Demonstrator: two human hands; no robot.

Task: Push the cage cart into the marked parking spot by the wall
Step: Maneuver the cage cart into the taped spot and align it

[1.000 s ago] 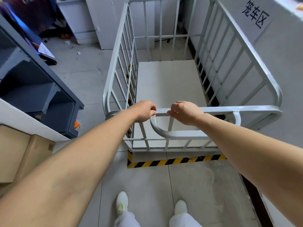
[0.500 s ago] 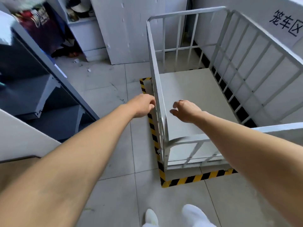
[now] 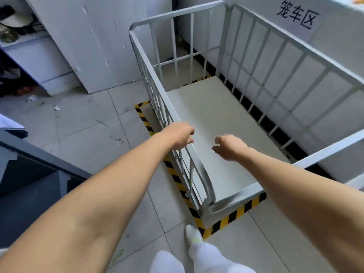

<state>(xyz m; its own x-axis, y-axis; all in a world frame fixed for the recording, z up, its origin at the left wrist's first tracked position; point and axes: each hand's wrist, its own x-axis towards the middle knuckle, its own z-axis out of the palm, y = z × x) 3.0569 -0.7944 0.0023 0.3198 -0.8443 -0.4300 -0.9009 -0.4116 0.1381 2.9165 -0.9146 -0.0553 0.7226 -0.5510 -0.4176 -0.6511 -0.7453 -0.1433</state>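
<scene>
The white metal cage cart stands against the wall, inside the floor rectangle of yellow-black tape. Black characters are painted on the wall above it. My left hand hovers at the top of the cart's left side rail, fingers loosely curled and not wrapped round it. Over the cart's bare deck floats my right hand, fingers apart and holding nothing. The cart's handle end is blurred.
A white cabinet stands at the back, just left of the cart's far end. A dark grey shelf unit fills the left side. My white shoes stand at the taped corner. Bits of litter lie on the tiles.
Both hands have let go of the cart's handle and lifted off it. The view has swung left, so the cart now appears to my right, inside the tape.
</scene>
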